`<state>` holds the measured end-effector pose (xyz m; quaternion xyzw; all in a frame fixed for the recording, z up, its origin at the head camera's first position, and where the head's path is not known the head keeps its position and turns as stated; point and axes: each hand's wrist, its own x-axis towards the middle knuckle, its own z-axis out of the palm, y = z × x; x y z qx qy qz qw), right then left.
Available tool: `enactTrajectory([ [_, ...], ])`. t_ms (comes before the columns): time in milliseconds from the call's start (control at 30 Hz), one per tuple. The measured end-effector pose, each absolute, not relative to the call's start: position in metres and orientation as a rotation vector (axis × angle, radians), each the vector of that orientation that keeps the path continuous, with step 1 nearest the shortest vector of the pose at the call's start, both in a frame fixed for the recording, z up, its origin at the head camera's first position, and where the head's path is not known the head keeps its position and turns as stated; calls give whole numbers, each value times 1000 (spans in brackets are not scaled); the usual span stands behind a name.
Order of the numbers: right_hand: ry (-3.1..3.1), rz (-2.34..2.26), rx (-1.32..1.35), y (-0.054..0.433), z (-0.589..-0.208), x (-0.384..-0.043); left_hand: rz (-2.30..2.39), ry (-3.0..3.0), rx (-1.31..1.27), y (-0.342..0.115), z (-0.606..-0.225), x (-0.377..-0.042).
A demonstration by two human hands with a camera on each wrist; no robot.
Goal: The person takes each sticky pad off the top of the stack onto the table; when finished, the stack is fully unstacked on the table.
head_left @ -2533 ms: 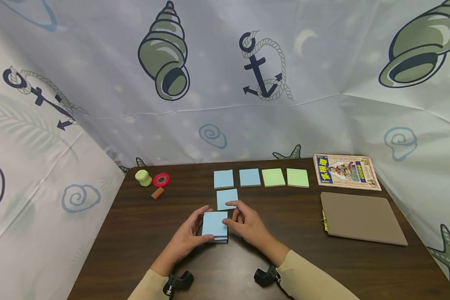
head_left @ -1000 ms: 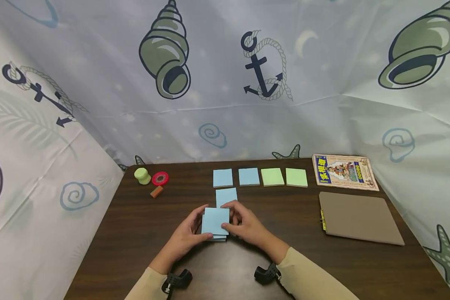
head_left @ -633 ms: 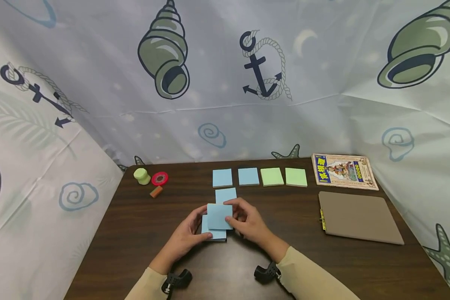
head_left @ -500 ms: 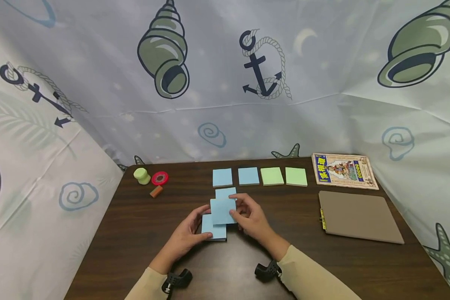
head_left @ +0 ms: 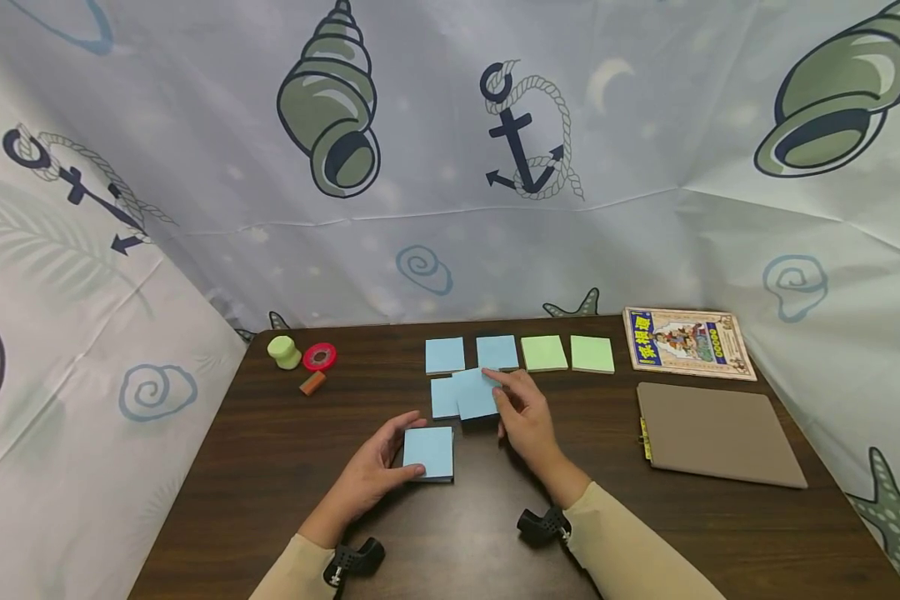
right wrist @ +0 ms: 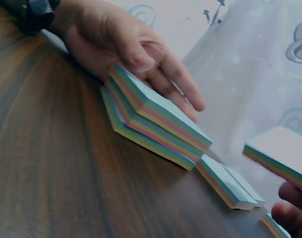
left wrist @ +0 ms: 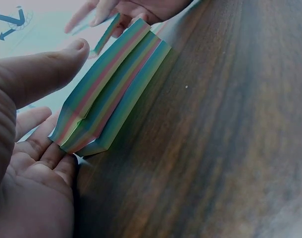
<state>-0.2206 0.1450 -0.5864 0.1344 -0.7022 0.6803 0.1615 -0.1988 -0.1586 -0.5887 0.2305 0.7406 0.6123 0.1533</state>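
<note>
A blue-topped pad of sticky notes [head_left: 476,395] is pinched at its right side by my right hand [head_left: 528,421]. In the head view the pad overlaps another blue pad [head_left: 442,399] lying behind the stack. From the right wrist the held pad [right wrist: 279,151] shows striped edges and hangs above the table. My left hand [head_left: 375,467] holds the left side of a stack of sticky note pads [head_left: 429,452], its thumb at the near edge and its fingers along the far left. Layered, striped sides of this stack [left wrist: 111,91] fill the left wrist view.
Along the back lie two blue pads [head_left: 445,356] and two green pads [head_left: 545,354]. A green knobbed piece [head_left: 284,353], a red disc [head_left: 320,357] and an orange-brown block [head_left: 312,383] sit far left. A booklet [head_left: 690,343] and a grey-brown laptop-like slab [head_left: 723,435] lie right.
My right hand has slid the top pad off the stack, lifted it and carried it back and to the right. My left hand has stayed at the stack.
</note>
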Motion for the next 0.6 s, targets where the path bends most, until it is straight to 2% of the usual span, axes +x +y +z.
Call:
enactTrajectory([
  [367,-2030,1608,79,155,-590,-230,1754,2139,647,-158,-587,-198],
  [600,-2148,1486,2,156,-593,-230,1756,2156,689,-159,-590,-198],
])
